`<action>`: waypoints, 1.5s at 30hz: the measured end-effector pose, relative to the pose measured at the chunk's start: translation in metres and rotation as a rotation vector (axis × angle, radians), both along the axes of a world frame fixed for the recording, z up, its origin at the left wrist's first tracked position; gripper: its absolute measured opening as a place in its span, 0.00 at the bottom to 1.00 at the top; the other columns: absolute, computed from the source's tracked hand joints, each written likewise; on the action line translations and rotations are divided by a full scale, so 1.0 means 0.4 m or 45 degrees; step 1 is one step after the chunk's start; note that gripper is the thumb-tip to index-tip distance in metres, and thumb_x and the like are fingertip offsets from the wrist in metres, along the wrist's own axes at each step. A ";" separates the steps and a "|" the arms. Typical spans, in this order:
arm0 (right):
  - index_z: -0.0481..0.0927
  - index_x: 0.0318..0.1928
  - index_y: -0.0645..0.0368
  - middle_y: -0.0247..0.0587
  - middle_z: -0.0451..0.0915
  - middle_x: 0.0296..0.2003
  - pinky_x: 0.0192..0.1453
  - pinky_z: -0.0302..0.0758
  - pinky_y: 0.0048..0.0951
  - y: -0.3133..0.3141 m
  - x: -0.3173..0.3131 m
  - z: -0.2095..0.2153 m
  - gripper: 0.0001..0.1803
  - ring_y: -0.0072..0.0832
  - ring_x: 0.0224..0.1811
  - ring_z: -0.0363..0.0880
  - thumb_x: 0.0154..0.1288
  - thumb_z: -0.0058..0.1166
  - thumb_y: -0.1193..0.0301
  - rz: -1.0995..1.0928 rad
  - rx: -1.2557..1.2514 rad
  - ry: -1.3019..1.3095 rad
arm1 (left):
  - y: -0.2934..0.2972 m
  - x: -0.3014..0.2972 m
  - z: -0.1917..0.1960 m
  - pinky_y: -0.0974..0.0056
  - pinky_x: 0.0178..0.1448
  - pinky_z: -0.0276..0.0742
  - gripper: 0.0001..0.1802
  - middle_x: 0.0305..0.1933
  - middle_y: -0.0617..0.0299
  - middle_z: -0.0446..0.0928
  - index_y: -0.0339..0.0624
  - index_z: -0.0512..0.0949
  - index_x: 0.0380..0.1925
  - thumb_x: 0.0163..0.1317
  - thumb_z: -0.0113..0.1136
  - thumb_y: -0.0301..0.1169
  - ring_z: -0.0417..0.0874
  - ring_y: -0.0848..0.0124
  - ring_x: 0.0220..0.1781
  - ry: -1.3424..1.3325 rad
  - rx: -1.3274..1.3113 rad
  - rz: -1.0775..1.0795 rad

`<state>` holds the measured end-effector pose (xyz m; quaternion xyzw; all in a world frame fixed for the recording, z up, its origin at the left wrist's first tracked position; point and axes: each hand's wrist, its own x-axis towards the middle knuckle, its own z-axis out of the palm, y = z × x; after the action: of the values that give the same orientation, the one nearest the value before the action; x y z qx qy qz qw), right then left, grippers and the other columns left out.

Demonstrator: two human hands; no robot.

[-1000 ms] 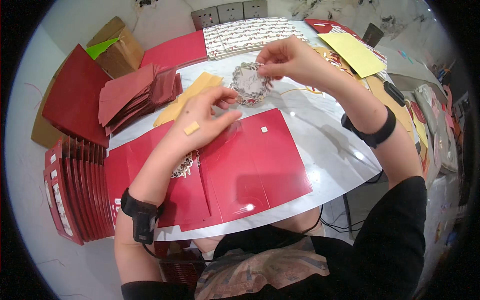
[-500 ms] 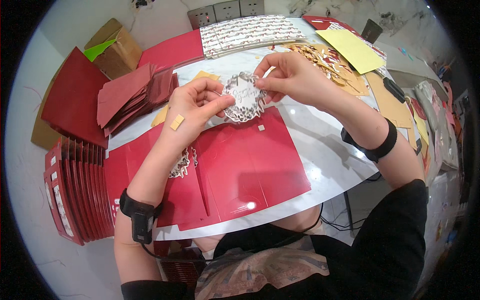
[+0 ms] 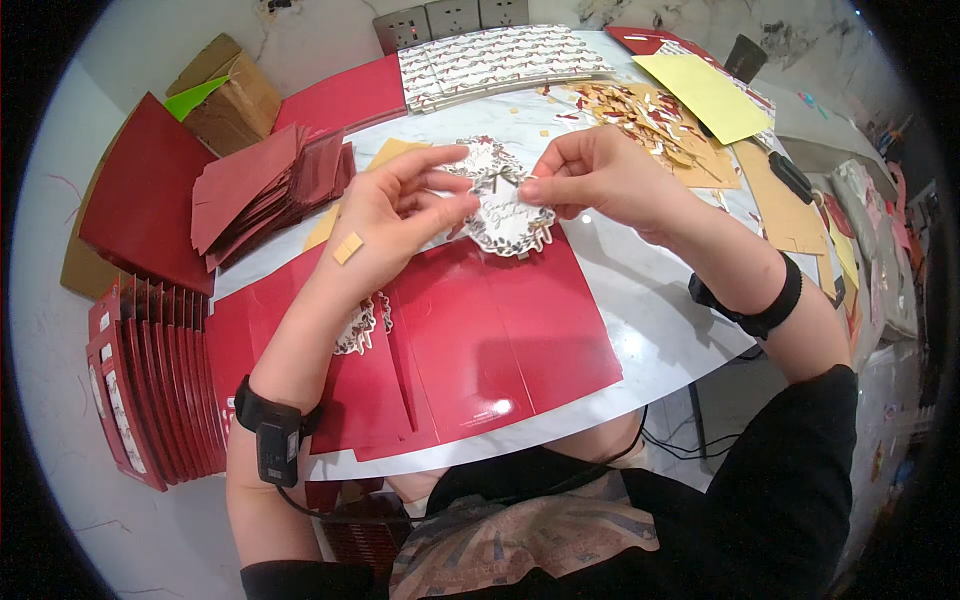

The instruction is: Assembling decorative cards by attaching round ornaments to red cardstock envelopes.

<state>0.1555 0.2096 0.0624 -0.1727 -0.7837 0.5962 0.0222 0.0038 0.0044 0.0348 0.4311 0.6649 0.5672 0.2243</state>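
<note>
A round paper wreath cutout (image 3: 506, 216) with a leafy border and script lettering is held up over the red cardboard sheet (image 3: 465, 330). My right hand (image 3: 600, 185) pinches its right edge between thumb and fingers. At its left edge is my left hand (image 3: 395, 205), thumb against the cutout, the other fingers curled behind. A second wreath cutout (image 3: 483, 153) shows just beyond, partly covered by the first one. Two small yellow squares (image 3: 347, 248) are stuck by my left wrist. More cutouts (image 3: 360, 330) lie on the red sheets, half hidden by my left forearm.
Dark red card pieces (image 3: 250, 190) are piled at left, above a row of folded red boxes (image 3: 160, 380). Patterned sheets (image 3: 500, 65) lie at the back. Scraps (image 3: 650, 120) and a yellow sheet (image 3: 705, 98) are at back right, near a cardboard box (image 3: 235, 105) across at left.
The held wreath cutout has moved slightly right and nearer me, and tilted. The second cutout beyond it has come into view. My right hand has moved a little right and nearer.
</note>
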 end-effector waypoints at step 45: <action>0.87 0.33 0.65 0.34 0.84 0.24 0.24 0.68 0.18 -0.001 0.028 -0.044 0.11 0.14 0.21 0.77 0.60 0.75 0.69 0.067 0.143 -0.426 | -0.011 0.024 -0.017 0.61 0.49 0.80 0.20 0.43 0.57 0.83 0.43 0.85 0.50 0.56 0.72 0.26 0.85 0.61 0.44 0.786 -0.211 -0.418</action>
<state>0.1669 0.2090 0.0449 -0.2474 -0.8127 0.5149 -0.1147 0.0136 0.0001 0.0280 0.6636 0.6669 0.3109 0.1352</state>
